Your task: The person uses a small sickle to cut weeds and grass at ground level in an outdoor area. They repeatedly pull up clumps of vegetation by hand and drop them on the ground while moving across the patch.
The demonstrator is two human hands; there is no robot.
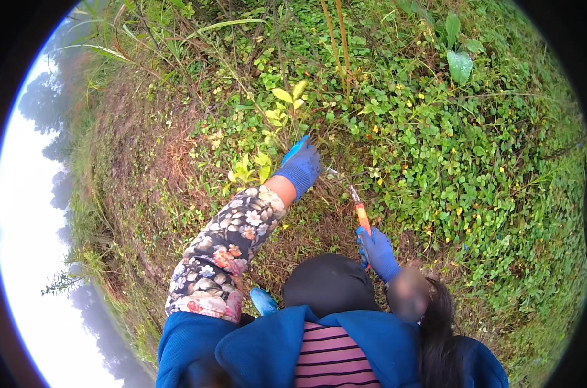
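Observation:
My left hand [301, 166], in a blue knitted glove, is closed low around the thin stems of a small shrub with yellow-green leaves [284, 95]. My fingers and the gripped part of the stems are mostly hidden behind the back of the glove. To the right and nearer my body, my right hand [379, 254], gloved in blue too, grips the orange handle of a sickle [362, 214]. The sickle's metal blade bends left towards the base of the stems, just beside my left hand; its tip is lost among dry stalks.
Low clover-like ground cover [468, 184] spreads to the right. Two upright tan stalks [339, 48] rise ahead, with dry twigs and long grass at upper left. Another yellow-green sprig [247, 169] grows left of my wrist. Reddish-brown soil [143, 140] slopes at left.

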